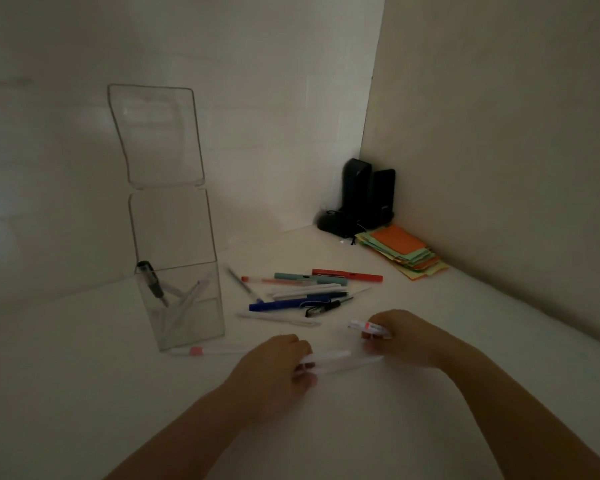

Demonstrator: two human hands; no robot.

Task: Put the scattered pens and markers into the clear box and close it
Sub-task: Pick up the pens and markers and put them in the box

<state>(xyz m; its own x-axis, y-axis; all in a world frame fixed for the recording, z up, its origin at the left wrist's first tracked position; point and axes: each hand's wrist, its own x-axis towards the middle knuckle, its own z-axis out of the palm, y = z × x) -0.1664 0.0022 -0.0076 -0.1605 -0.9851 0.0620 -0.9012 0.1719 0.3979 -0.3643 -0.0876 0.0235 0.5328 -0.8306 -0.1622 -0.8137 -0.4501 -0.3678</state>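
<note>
Left hand: our left hand [278,362] pinches one end of a white pen [340,362] lying low over the table [84,393].
Right hand: our right hand [400,336] is curled around a white marker [368,329] with a red band.
Box: the clear box [179,299] stands upright at the left, its lid [156,135] swung up, a few pens inside.
Loose pens: a heap [305,292] lies right of the box; one pink-banded pen [208,350] lies just beside its near side.
Far corner: coloured paper notes [402,251] beside dark speakers [364,199].

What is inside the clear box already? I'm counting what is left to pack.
The clear box holds one black pen and several white pens leaning together; their overlap and the dim light hide the exact number.
</note>
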